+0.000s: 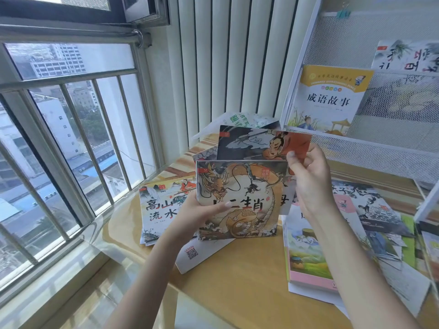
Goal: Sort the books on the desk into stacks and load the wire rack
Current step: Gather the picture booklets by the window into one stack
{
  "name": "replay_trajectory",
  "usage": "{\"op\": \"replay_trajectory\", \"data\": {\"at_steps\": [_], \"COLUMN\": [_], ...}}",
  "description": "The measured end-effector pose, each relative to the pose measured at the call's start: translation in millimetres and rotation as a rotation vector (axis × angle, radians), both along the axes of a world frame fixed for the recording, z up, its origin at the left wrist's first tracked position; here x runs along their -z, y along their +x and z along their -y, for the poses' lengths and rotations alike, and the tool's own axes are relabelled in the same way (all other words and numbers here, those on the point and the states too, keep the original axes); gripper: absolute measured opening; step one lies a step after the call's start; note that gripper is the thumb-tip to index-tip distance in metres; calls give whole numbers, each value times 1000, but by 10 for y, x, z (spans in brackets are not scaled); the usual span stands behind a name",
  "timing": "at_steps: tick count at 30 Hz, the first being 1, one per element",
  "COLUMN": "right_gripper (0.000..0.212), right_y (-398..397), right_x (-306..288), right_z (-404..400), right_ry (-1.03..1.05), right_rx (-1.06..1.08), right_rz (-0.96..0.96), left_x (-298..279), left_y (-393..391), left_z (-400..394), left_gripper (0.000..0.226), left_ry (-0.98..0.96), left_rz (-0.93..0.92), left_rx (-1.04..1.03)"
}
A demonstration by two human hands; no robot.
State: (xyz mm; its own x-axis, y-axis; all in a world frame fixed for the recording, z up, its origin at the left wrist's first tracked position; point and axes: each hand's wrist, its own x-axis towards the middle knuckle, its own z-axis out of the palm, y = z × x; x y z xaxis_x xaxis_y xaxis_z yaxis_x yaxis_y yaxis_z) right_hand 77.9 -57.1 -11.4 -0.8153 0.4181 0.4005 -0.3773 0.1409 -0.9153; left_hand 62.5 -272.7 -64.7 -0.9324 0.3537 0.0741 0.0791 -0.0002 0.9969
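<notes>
The left hand [202, 210] gripped the left edge of a dragon-cover book [240, 200], thumb lying across the cover and the other fingers curled behind it; the book stood upright above the desk [237, 281]. How many books were in that grip could not be told. The right hand [306, 176] pinched the right edge of 1 warrior-cover book [259, 143], thumb in front and fingers behind, raised just behind and above the dragon cover.

On the desk to the left lay 1 book with a mountain-and-water cover [159, 210], atop a small pile whose count was unclear. Under the dragon book, 1 white back cover with a QR code [192, 252] lay flat. To the right sat 1 pink-edged book [306, 252] and, beyond it, 1 ink-painting book [370, 205] on a loose spread of others, too overlapped to count. More books lay behind, near the blinds [225, 55].

The white wire rack [384, 143] stood at the right, holding 2 visible books: 1 yellow-topped idiom storybook [332, 98] on the lower tier and 1 calligraphy-cover book [406, 55] above. 1 teal clip [343, 13] hung on its top rail.
</notes>
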Motion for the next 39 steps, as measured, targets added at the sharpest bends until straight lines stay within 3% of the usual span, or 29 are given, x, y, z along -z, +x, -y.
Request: {"op": "replay_trajectory", "data": {"at_steps": [3, 7, 11, 13, 15, 18, 23, 26, 30, 35, 38, 39], "right_gripper": [15, 15, 56, 78, 79, 66, 56, 51, 25, 32, 39, 39], "right_y": [6, 63, 73, 52, 91, 141, 129, 154, 228, 188, 113, 95], "right_x": [135, 194, 124, 71, -24, -83, -67, 12, 193, 353, 382, 390], "right_z": [58, 161, 213, 209, 243, 301, 325, 323, 425, 403, 288, 249], "right_ry": [-125, -250, -139, -70, 20, 54, -32, -19, -47, -268, -440, -492], "right_rx": [-87, -171, -101, -98, -117, -142, -126, -124, -103, -80, -99, -112], "right_rz": [77, 106, 115, 107, 130, 124, 118, 155, 166, 136, 72, 57], "left_x": [-55, -185, -285, -297, -295, -240, -273, -213, -133, -200, -278, -286], "left_y": [10, 12, 17, 23, 49, 54, 74, 78, 117, 153, 190, 200], "left_z": [13, -9, -77, -66, -46, -10, 58, 57, -51, -85, -83, -91], "left_gripper": [32, 81, 60, 71, 90, 104, 71, 56, 46, 44, 21, 28], "left_ry": [50, 241, 360, 384, 392, 319, 253, 338, 336, 359, 397, 385], "left_rz": [62, 140, 72, 75, 81, 42, 38, 89, 231, 119, -29, -78], "left_rx": [-56, -148, -198, -213, -202, -149, -87, -42, -150, -192, -136, -140]}}
